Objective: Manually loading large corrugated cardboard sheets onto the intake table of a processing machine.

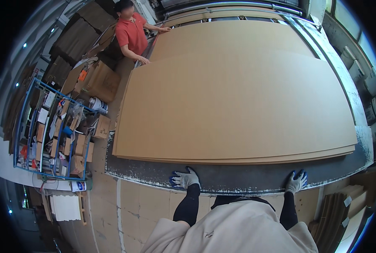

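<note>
Both of my hands wear pale grey work gloves with blue fingertips and rest on the dark, worn table edge [238, 179]. My left hand [186, 178] lies with its fingers spread, just short of the near edge of a stack of large brown cardboard sheets [234, 105]. Farther right, my right hand [296, 182] presses on the same edge, fingers apart and holding nothing. The sheets lie flat, with an upper sheet set nearer to me than another sheet [238, 36] behind it. Neither hand touches the cardboard.
A co-worker in a red shirt [131, 36] stands at the far left, both hands at the cardboard's edge. A blue metal rack [49, 170] holds boxes at left. Metal rollers [238, 8] cross the far end. Folded cardboard [339, 215] stands at lower right.
</note>
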`<state>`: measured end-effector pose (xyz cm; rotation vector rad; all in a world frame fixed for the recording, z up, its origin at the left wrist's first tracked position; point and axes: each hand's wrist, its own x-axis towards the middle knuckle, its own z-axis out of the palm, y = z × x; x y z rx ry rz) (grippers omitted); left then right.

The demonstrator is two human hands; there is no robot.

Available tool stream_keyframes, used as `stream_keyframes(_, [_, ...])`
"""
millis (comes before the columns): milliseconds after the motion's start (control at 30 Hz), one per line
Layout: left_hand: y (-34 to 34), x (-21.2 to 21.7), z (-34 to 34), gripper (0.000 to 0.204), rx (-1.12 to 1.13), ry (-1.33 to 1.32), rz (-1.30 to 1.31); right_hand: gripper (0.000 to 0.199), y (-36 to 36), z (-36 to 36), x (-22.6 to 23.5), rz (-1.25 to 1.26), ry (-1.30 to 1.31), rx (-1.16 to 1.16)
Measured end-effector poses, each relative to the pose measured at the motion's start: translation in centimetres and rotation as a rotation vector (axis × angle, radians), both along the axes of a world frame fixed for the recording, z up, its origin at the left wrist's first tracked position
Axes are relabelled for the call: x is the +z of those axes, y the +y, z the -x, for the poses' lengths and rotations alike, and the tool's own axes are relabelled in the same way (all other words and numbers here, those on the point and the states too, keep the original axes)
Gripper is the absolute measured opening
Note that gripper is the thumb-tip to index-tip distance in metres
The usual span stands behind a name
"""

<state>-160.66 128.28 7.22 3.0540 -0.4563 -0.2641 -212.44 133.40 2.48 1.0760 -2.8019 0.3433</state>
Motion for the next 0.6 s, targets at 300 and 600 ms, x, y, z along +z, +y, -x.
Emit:
stream_keyframes(300, [0.0,-0.3,0.4,0.086,-0.007,-0.090,0.065,0.065,-0.1,0.1,0.1,-0.002,0.034,-0.003])
stream_keyframes(600, [0.0,0.0,0.4,0.087,-0.012,-0.064,0.033,0.067,0.0,0.1,0.2,0.000,0.004,0.003])
